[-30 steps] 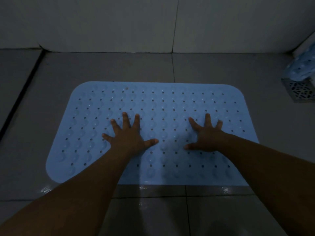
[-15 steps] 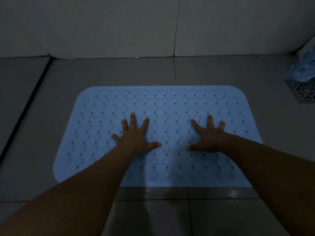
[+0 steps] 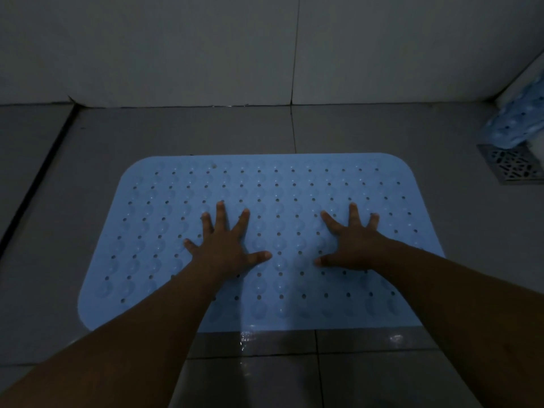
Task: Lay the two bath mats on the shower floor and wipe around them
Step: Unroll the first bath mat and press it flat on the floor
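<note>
Grey tiled floor (image 3: 176,136) (perhaps wet), blue mat (image 3: 294,184)

1. Bare grey tiled floor (image 3: 182,131) rings the flat, light blue perforated rubber mat (image 3: 279,184) to its left, far and right sides.
2. White tiled wall (image 3: 176,48) closes the far side.
3. Far right: a rolled blue perforated mat (image 3: 518,125) and a square metal drain grate (image 3: 510,164).

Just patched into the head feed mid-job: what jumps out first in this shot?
A light blue bath mat dotted with holes lies flat on the grey floor tiles, mid-frame. The left hand and right hand press down on it side by side, fingers spread. At the far right, a second blue mat sits bunched in the corner, just above a metal floor drain.
</note>
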